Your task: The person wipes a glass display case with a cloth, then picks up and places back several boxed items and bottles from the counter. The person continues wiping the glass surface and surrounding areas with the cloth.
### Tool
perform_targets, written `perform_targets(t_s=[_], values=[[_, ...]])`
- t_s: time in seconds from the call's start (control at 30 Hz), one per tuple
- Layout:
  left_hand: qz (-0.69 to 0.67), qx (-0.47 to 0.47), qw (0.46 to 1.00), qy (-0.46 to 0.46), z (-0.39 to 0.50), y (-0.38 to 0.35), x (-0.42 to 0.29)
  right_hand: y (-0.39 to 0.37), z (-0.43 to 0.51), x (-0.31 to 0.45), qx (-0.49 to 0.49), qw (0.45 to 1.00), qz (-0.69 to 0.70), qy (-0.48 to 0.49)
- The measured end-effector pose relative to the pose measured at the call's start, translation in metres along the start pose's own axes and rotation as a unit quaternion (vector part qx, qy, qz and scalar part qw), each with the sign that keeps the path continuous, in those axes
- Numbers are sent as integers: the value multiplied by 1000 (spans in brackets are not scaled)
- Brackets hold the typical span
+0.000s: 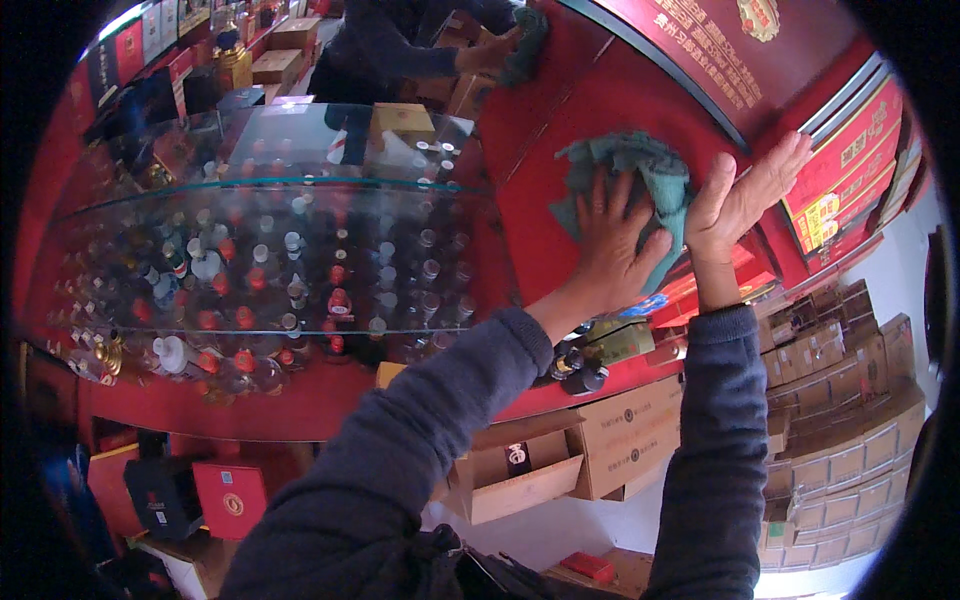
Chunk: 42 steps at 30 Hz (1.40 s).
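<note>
My left hand (pixel 611 244) lies spread on a crumpled green cloth (pixel 664 176), which rests against a red panel (pixel 532 157) of the shelving. Just right of the cloth, my right hand (pixel 739 199) is raised with its palm and fingers extended, holding nothing. Whether its edge touches the cloth I cannot tell. A reflection of an arm and the cloth shows at the top. Left of my hands, glass shelves (pixel 277 184) stand over rows of bottles, several with red caps (pixel 244 360).
Black-capped bottles (pixel 585 379) stand below my left forearm. Red boxes (pixel 847 180) are stacked at the right. An open cardboard box (pixel 525 480) sits below the red shelf edge, with many cartons (pixel 847 450) piled at the lower right. A red gift box (pixel 229 499) stands lower left.
</note>
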State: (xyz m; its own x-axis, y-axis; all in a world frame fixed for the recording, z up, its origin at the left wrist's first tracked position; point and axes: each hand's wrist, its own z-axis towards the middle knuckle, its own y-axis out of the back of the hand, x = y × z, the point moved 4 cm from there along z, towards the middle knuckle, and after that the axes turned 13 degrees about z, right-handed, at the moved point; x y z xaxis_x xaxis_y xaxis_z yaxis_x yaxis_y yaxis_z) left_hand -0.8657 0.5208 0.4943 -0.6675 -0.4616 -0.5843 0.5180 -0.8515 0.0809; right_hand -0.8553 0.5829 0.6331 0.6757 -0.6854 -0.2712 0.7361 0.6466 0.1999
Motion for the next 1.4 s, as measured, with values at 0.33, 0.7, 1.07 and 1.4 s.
perform_targets(t_s=[0.33, 0.7, 1.07, 1.4], values=[[17, 36, 995, 89, -61, -12, 51, 0, 1, 2, -3, 1000, -12, -15], [30, 37, 994, 95, -124, -27, 107, 0, 1, 4, -8, 1000, -21, -8], [-83, 105, 965, 225, -135, -3, 99, 2, 2, 4, -5, 1000, -18, -6], [-264, 209, 863, 377, -145, 32, 82, 3, 3, 6, -2, 1000, -17, -10]])
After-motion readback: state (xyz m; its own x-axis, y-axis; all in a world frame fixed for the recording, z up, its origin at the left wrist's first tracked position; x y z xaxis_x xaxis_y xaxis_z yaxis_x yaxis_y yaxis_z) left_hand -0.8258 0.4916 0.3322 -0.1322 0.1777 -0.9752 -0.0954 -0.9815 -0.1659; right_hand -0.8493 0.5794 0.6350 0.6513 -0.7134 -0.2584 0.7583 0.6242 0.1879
